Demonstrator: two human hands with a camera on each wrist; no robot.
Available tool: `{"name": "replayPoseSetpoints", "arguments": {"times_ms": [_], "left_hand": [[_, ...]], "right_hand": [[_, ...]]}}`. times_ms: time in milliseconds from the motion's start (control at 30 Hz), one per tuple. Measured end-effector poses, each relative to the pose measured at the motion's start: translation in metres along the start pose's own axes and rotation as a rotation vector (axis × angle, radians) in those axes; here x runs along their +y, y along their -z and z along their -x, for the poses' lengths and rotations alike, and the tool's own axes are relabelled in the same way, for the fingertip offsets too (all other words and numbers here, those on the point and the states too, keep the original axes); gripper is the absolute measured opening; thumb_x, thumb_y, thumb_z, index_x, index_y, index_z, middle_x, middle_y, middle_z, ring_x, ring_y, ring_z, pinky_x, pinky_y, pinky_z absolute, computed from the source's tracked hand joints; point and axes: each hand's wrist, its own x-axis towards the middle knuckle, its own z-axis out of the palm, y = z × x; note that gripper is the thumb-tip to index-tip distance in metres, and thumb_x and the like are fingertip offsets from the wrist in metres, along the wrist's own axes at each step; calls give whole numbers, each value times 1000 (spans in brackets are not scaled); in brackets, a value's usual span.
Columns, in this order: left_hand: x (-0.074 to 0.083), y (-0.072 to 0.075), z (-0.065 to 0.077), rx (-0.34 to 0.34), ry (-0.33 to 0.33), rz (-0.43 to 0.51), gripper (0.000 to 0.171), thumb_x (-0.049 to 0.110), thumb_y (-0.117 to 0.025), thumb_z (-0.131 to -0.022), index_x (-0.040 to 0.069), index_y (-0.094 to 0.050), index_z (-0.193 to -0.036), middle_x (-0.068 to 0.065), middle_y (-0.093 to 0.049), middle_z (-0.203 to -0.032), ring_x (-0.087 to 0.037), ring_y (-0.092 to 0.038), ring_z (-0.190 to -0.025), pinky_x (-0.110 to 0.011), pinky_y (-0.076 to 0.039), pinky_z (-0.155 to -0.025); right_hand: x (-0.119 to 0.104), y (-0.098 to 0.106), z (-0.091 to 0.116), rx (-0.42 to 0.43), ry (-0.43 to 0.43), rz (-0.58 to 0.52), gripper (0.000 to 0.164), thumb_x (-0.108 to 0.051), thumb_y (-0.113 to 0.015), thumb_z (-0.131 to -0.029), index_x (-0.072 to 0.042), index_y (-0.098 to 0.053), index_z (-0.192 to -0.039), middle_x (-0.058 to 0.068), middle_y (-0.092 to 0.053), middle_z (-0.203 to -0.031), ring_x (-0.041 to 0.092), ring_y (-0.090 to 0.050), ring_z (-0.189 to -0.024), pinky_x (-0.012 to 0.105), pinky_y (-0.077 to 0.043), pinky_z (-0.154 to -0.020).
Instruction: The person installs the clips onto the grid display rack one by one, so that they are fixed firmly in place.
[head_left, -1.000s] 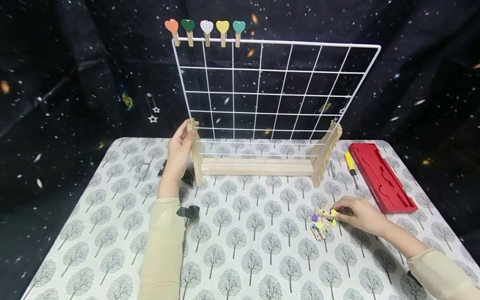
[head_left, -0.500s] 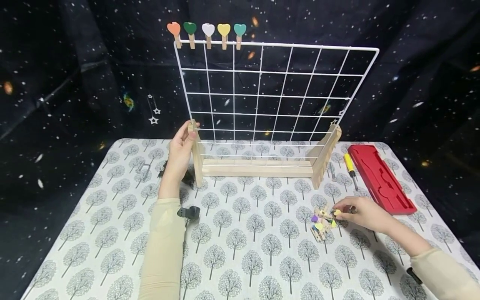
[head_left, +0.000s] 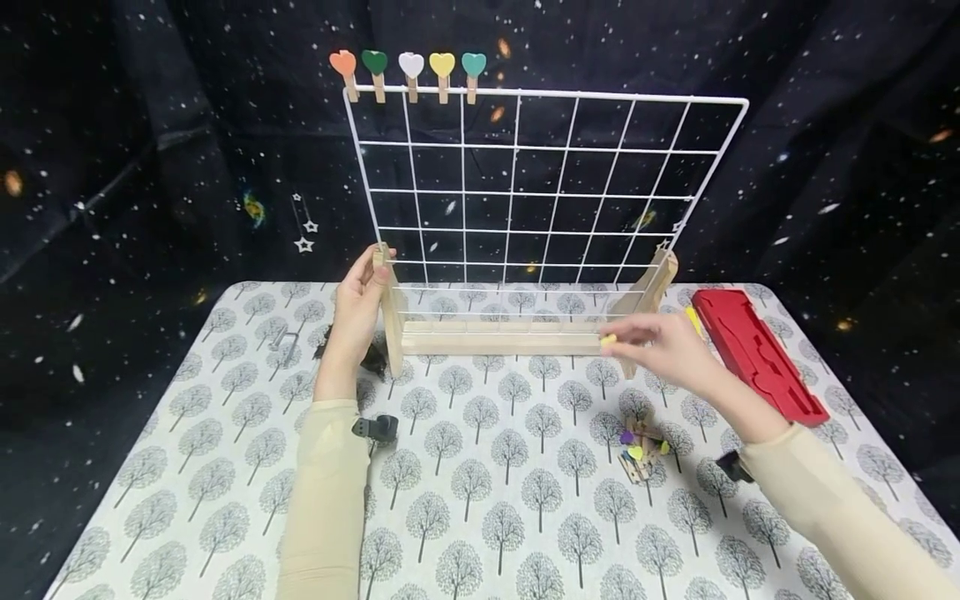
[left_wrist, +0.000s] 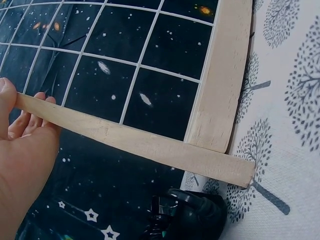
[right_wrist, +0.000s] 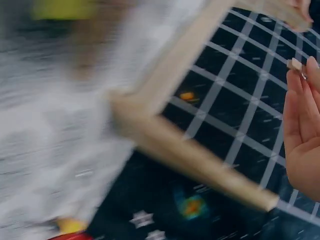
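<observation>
My left hand (head_left: 357, 304) grips the top of the left wooden side piece (left_wrist: 105, 131) of a stand, thumb on one side and fingers on the other. The stand carries a white wire grid (head_left: 513, 170), tilted back. Along the left of its top bar sit several heart clothespins, orange (head_left: 343, 63), dark green, white, yellow and teal. My right hand (head_left: 663, 346) pinches a clothespin (head_left: 608, 340) with a yellow heart, in front of the stand's right side. In the right wrist view, the wooden end of this clothespin (right_wrist: 297, 65) shows between the fingertips.
A small pile of heart clothespins (head_left: 641, 450) lies on the tree-print cloth at right. Behind my right hand are a red tray (head_left: 757, 354) and a partly hidden yellow screwdriver handle (head_left: 693, 320). A black object (left_wrist: 195, 212) stands beside the stand's left side.
My right hand has lifted a yellow-heart clothespin off the pile and moved up and left, to the stand's right side. My left hand keeps its grip on the stand.
</observation>
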Motion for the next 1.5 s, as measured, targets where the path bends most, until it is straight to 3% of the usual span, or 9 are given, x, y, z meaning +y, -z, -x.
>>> {"name": "replayPoseSetpoints", "arguments": {"times_ms": [133,233,333,467,700,900,1133,1300,1500], "left_hand": [[-3,-2,0,-5,2,14,48,24,-45,-89,10,-33,-134,-10,-42,-131,-17,-36,-123,-30,-29,-104],[-6,0,0,-4,7,22,51,25,-46,-89,9,-32,-134,-10,-43,-130,-17,-36,-122,-31,-28,-104],[-8,2,-1,-4,4,21,51,25,-46,-89,9,-31,-134,-9,-43,-131,-14,-37,-122,-29,-28,-104],[-3,1,0,-8,-11,17,50,24,-45,-89,9,-30,-134,-9,-42,-131,-13,-36,-122,-27,-28,-104],[-4,1,-1,-4,-3,13,51,28,-46,-88,11,-32,-134,-7,-43,-131,-13,-37,-122,-27,-28,-104],[-4,0,-1,-6,0,15,51,27,-46,-89,11,-30,-135,-9,-41,-132,-13,-36,-123,-27,-27,-104],[-3,1,0,-3,3,19,51,26,-46,-89,9,-30,-134,-8,-43,-131,-14,-36,-123,-27,-27,-104],[-2,1,-1,1,4,28,52,27,-46,-88,9,-31,-134,-10,-42,-131,-13,-36,-122,-27,-27,-104],[-1,0,-1,-3,-5,45,52,27,-47,-87,10,-32,-134,-11,-42,-131,-14,-37,-122,-24,-28,-103]], "right_hand": [[-43,10,-27,110,67,-116,24,-25,-71,-70,-15,-68,-92,-1,-68,-84,4,-62,-69,17,-51,-56],[-78,19,-44,199,137,-203,23,-17,-73,-69,-8,-69,-89,-1,-68,-84,6,-62,-66,15,-49,-52],[-107,27,-62,250,177,-344,24,-11,-72,-69,-1,-68,-90,1,-68,-83,10,-63,-67,17,-51,-57],[-137,41,-87,246,194,-532,24,-8,-71,-69,1,-66,-91,5,-68,-84,15,-65,-75,25,-52,-74],[-179,70,-120,230,202,-587,25,-11,-71,-70,-1,-65,-92,7,-68,-79,19,-63,-74,25,-51,-73],[-192,88,-148,248,196,-537,21,-12,-69,-73,-2,-65,-90,6,-67,-77,18,-62,-72,23,-48,-65],[-190,97,-170,242,180,-376,21,-19,-66,-75,-8,-64,-94,2,-65,-87,13,-58,-83,19,-44,-76],[-191,97,-179,245,186,-406,19,-17,-65,-77,-7,-63,-93,4,-63,-84,16,-57,-79,21,-40,-68],[-190,92,-183,288,171,-462,15,-13,-69,-73,-3,-65,-83,6,-65,-78,18,-59,-74,21,-45,-68]]}}
